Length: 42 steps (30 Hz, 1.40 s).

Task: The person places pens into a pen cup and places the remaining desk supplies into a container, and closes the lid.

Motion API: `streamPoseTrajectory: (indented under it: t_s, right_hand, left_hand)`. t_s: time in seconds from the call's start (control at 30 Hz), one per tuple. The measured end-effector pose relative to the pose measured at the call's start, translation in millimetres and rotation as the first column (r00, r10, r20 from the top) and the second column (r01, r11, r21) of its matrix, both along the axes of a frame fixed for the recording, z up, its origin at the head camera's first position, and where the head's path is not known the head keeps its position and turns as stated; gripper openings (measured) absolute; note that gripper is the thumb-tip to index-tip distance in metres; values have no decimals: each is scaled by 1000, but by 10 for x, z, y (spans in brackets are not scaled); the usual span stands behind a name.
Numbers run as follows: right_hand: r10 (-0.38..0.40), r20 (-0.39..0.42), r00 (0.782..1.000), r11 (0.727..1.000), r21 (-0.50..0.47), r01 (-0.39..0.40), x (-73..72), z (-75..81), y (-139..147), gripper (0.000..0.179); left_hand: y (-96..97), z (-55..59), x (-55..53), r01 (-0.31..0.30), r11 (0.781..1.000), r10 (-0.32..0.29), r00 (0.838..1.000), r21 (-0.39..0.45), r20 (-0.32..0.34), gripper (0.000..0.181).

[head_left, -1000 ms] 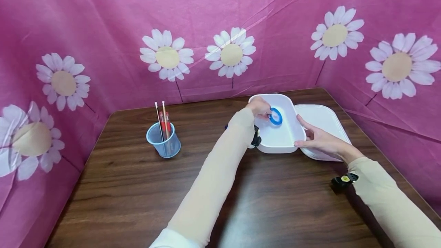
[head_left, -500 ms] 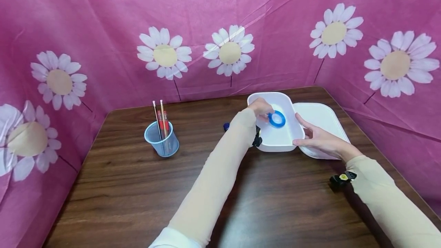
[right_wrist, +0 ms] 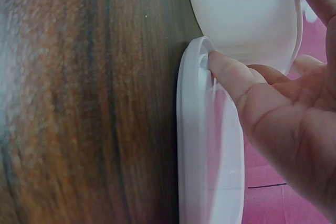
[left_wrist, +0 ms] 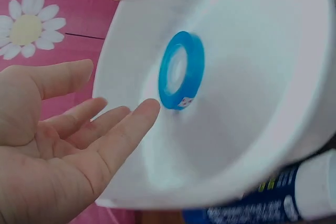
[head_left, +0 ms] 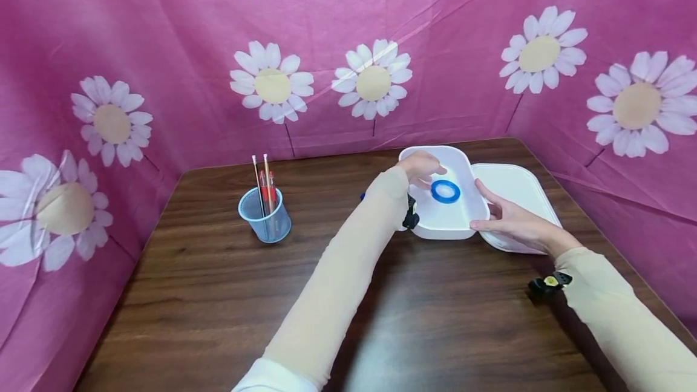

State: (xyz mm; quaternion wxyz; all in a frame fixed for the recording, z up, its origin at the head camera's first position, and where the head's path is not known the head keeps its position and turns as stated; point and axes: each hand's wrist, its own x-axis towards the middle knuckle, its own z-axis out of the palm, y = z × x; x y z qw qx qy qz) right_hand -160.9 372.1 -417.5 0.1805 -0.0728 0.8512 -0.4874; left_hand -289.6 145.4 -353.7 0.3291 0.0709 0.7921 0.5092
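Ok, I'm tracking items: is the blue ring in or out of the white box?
In. The head and left wrist views both show the blue ring inside the white box, surrounded by its walls.

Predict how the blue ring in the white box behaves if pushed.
The blue ring probably slides rather than rolls: it lies flat in the white box. Likely stiff: its outline looks evenly round. Perhaps light, given its narrow band.

Dark wood-grain tabletop (head_left: 435,325). Directly on it: white box (head_left: 446,235), below the fingers of the left hand (head_left: 420,168), at the fingertips of the right hand (head_left: 514,222); white lid (head_left: 512,186), beneath the right fingers; light-blue mesh cup (head_left: 270,230), well left of the left fingers; dark-blue bottle (left_wrist: 252,205), white-ended, near left fingers, mostly hidden from head view.
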Motion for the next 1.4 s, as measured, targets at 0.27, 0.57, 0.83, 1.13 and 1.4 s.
streamPoseTrajectory:
  t_s: [0.27,0.57,0.83,1.13,1.4]
  right_hand:
    - [3,3,1000,1000,2,-3,-14,17,6,101]
    - [4,9,1000,1000,-21,-3,-8,-13,33,103]
    - [3,-6,1000,1000,23,-3,-2,-10,6,101]
    - [13,-2,1000,1000,14,-13,-16,-12,36,101]
    - [21,-10,1000,999,31,-20,-15,-40,16,99]
  left_hand:
    - [-368,108,-107,17,993,-15,1000,117,-14,57]
    - [-875,69,-159,40,989,-32,998,140,-55,57]
    - [-1312,-152,-105,-10,986,24,996,165,-85,50]
    - [-1673,-429,1,-83,982,100,991,170,-92,55]
    - [-1786,-606,59,-66,980,64,998,190,16,69]
